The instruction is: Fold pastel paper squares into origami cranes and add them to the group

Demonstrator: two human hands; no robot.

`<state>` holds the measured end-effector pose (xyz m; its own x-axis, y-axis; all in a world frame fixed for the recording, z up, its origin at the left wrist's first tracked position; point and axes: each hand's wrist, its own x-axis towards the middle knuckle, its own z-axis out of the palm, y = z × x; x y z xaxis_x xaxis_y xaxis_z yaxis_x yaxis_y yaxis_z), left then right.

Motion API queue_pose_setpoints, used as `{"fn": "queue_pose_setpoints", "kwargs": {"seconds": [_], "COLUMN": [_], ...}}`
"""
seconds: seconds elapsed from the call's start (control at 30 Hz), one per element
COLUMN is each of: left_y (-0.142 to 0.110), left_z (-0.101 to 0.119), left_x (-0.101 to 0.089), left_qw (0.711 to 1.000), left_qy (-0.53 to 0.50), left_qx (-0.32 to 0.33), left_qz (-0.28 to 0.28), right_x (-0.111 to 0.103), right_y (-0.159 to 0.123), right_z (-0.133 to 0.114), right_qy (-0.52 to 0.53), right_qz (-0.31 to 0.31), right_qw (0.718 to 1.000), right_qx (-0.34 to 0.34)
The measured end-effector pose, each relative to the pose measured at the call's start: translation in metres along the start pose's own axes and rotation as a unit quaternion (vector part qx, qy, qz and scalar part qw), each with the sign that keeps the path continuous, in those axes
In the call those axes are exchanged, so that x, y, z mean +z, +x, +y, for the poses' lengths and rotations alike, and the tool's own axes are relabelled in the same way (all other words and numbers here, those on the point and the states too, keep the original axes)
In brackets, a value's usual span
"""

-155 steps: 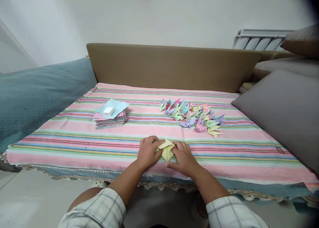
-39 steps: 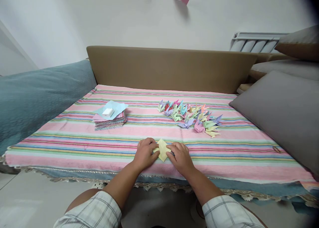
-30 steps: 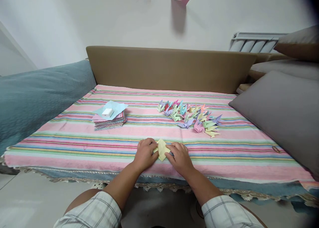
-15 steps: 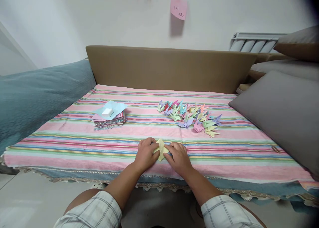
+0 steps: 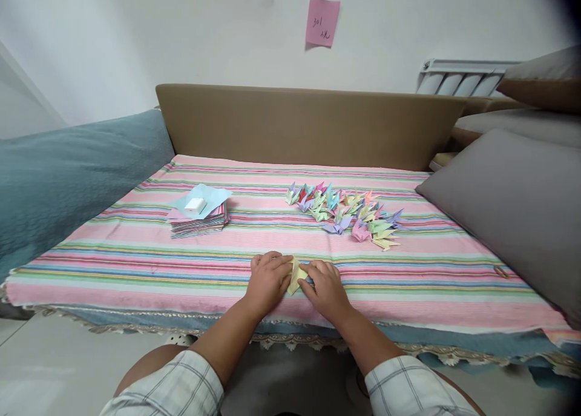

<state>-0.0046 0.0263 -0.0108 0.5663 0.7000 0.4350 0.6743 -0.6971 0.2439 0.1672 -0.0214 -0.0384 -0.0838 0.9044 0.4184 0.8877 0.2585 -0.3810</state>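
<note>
A small folded piece of pale yellow origami paper (image 5: 296, 277) lies on the striped cloth, between my two hands. My left hand (image 5: 269, 280) presses its fingers and thumb on the paper's left side and covers that part. From the right, my right hand (image 5: 324, 286) pinches the paper's edge between thumb and forefinger. Beyond my hands, a cluster of folded paper cranes (image 5: 338, 220) in many colours rests on the cloth. Further left stands a stack of coloured paper sheets (image 5: 200, 227), with a small white block (image 5: 195, 205) on top.
The striped cloth (image 5: 136, 270) covers a seat with a brown backrest (image 5: 299, 125). Grey cushions (image 5: 512, 216) are piled at the right and a blue armrest (image 5: 86, 168) bounds the left. A pink sticky note (image 5: 322, 22) hangs on the wall.
My left fingers have moved right across the yellow paper, and its left part is now covered or folded over. My right hand stays nearly still. The sticky note on the wall has swung down flatter.
</note>
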Motion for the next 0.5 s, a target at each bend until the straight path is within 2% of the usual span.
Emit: {"fn": "queue_pose_setpoints", "kwargs": {"seconds": [0.17, 0.37, 0.5], "left_y": [0.0014, 0.0032, 0.0042], "left_z": [0.0008, -0.0005, -0.0012], "left_x": [-0.0013, 0.0016, 0.0014], "left_qw": [1.000, 0.999, 0.997], "left_qy": [0.015, -0.017, -0.041], "left_qx": [-0.006, 0.030, 0.030], "left_qz": [0.020, -0.033, -0.065], "right_x": [0.0000, 0.0005, 0.0003], "right_y": [-0.0004, -0.0010, -0.0004], "right_z": [-0.0011, -0.0019, -0.0013], "right_qy": [-0.008, -0.019, -0.014], "right_qz": [0.003, 0.007, 0.006], "right_qw": [1.000, 1.000, 1.000], "right_qx": [0.002, 0.005, -0.002]}}
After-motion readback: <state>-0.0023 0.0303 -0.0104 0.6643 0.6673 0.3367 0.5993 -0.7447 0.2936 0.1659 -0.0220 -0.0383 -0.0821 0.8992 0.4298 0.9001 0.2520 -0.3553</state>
